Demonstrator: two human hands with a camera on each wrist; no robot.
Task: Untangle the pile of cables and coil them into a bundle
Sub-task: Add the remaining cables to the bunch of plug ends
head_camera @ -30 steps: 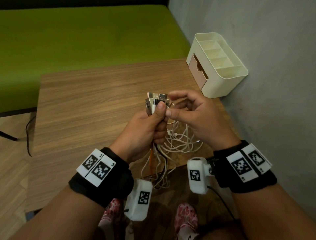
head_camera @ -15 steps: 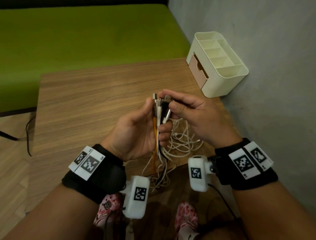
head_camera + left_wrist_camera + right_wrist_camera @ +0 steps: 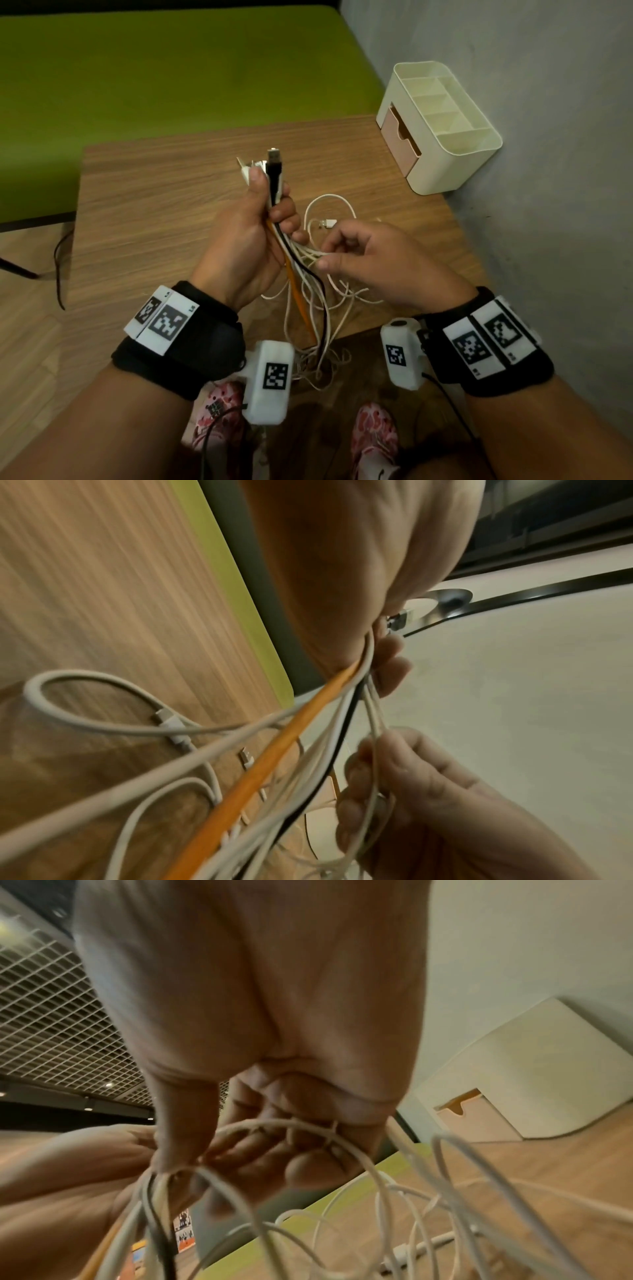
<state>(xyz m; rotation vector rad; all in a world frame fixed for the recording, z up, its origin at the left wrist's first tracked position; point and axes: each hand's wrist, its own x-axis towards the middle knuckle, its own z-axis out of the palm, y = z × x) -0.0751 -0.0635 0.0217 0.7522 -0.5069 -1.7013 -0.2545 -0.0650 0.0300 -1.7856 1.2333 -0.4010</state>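
A green couch [image 3: 171, 68] fills the far side of the room, and in front of it sits a wooden table [image 3: 154, 205] pushed up near a grey wall [image 3: 548, 171]. On the table's far right corner stands a cream desk organizer [image 3: 442, 126] with open compartments on top and a pale pink drawer in its side.

The person stands at the near edge of the table, black wristbands with printed markers on both arms. The cables [image 3: 308, 284] are mostly gathered above the table's near edge: several white ones, an orange cable [image 3: 298, 301] and a black cable [image 3: 301, 263] hang down in a loose tangle past the table edge, while one white loop [image 3: 329, 202] with a plug end lies flat on the wood just beyond the hands.

The left hand [image 3: 253, 233] is raised, fingers and thumb curled round the bunched upper ends of the cables, with the black USB plug [image 3: 274, 161] and a few white plugs sticking out above the thumb. The right hand [image 3: 370, 260] is lower and just beside it, thumb and fingers curled, pinching a few thin white strands where they leave the left hand's grip.
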